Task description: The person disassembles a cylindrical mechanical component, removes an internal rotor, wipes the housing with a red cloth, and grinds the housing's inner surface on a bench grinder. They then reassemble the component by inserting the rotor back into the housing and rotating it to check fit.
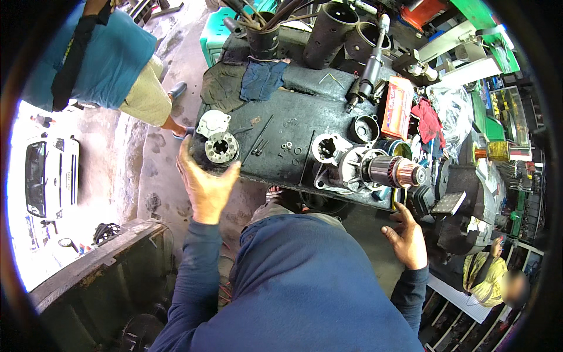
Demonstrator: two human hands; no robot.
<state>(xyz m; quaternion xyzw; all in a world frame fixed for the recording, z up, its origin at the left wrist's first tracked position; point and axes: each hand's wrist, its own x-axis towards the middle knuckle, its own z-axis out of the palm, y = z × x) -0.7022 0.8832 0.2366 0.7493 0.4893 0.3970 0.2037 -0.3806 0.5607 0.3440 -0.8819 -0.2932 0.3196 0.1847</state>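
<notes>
My left hand is open at the bench's front left corner, thumb and fingers spread on the near side of a round metal motor part with a ring of holes. Whether it touches that part I cannot tell. Behind the part lies a pale metal end cover. My right hand holds nothing, its fingers apart, just off the bench's front edge. Nearest to it is an armature with a copper commutator, lying beside a cast metal housing.
Bolts, washers and small nuts lie mid-bench. Rags, a power tool, a red and white box and a black cup-shaped part sit farther back. A person in blue stands at the far left.
</notes>
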